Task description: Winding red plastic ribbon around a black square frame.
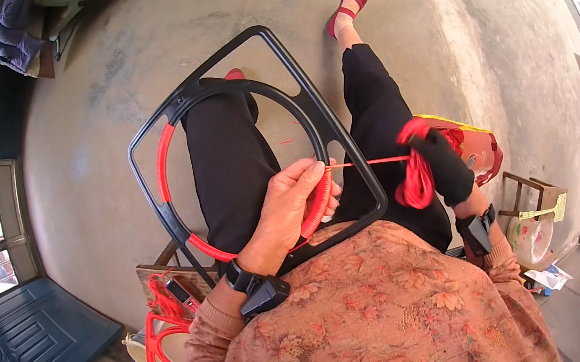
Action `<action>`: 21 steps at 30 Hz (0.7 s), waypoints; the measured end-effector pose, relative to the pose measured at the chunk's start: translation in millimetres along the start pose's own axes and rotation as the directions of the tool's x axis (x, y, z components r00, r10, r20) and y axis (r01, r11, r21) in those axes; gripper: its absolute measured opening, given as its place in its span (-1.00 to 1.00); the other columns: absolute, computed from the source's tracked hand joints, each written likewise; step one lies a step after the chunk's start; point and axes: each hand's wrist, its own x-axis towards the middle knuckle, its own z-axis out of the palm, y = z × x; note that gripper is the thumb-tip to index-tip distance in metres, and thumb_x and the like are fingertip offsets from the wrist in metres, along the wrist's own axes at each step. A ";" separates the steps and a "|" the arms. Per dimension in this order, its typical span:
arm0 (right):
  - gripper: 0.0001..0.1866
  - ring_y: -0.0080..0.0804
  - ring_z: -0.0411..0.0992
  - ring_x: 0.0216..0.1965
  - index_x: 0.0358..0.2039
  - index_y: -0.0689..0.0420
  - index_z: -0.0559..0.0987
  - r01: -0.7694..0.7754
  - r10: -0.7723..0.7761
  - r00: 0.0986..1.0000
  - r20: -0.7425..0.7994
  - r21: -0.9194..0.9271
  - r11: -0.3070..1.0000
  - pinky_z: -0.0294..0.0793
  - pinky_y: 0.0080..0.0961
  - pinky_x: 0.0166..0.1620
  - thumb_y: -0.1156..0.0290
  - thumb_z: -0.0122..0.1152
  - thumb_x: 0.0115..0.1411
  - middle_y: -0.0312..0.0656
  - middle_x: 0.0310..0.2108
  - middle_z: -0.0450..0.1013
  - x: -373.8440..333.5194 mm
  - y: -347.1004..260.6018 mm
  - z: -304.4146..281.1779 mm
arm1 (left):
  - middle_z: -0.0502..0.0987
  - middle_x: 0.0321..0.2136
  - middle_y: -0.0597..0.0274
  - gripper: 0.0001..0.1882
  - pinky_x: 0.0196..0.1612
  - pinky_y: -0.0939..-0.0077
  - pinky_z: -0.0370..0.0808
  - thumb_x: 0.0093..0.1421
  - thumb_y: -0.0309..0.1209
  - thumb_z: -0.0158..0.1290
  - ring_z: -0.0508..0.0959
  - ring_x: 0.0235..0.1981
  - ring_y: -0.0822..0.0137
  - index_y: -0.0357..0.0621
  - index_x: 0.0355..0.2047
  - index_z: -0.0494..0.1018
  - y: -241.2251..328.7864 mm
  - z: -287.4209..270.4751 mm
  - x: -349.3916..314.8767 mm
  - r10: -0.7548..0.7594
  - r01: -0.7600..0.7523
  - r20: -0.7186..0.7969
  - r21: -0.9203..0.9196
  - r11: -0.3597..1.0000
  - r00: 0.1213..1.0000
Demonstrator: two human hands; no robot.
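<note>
Black and probably light, stiff and rather slippery, the frame [332, 126] in the head view lies tilted across the trousered thighs [228, 153], slightly toward ten o'clock from centre, its bare bars likely giving the firmest hold, while the soft red cord [416, 189] should need steady tension. Its rounded rectangle encloses a ring [162, 168] wrapped in red at nine, seven and four o'clock; the left hand [287, 203] pinches the four-o'clock winding, and the black-gloved, blurred right hand [449, 166], toward three o'clock, clenches the bundled cord, a taut strand [371, 162] between them.
</note>
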 end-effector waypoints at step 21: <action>-0.74 -0.49 0.44 -0.30 -0.14 0.21 0.51 0.415 -0.414 0.907 -0.084 -0.001 0.910 0.42 -0.57 -0.18 0.36 0.12 0.19 -0.22 -0.31 0.49 79.5 -12.3 96.5 | 0.53 -0.44 0.09 -0.78 -0.42 0.57 0.54 0.31 -0.38 -0.07 0.55 -0.50 0.39 -0.33 -0.23 0.40 0.5 0.7 -3.9 -0.056 0.056 0.052 0.005 0.998 0.997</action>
